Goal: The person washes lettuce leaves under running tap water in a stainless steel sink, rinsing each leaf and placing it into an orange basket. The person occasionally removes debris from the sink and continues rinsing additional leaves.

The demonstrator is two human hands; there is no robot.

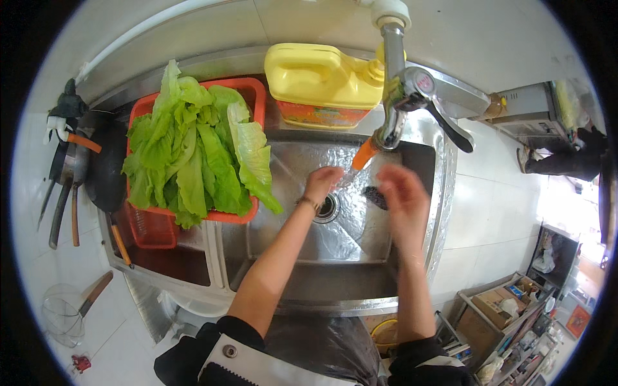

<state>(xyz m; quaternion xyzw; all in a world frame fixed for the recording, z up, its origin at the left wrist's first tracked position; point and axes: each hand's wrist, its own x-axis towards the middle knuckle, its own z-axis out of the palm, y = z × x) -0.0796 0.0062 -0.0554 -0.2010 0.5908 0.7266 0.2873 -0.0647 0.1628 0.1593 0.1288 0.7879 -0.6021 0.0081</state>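
My left hand [324, 183] is under the tap's orange spout end [364, 154], over the drain [327, 209] of a steel sink [360, 238]. Its fingers reach toward the thin stream of water, and nothing shows in them. Right of the stream is my right hand [404, 196], smeared by motion, so its fingers are hard to read. A dark scouring pad [374, 197] shows beside that hand; whether they touch I cannot tell. Above both hands stands the chrome tap [394, 106] with a black lever [452, 128].
Green lettuce [193, 145] heaps over a red basket [258, 96] at left. A yellow jug [315, 77] stands behind the sink. Pans and utensils [71, 164] hang on the left wall, with a whisk [64, 315] below. A shelf with boxes [499, 309] is at lower right; another person's leg [560, 167] shows far right.
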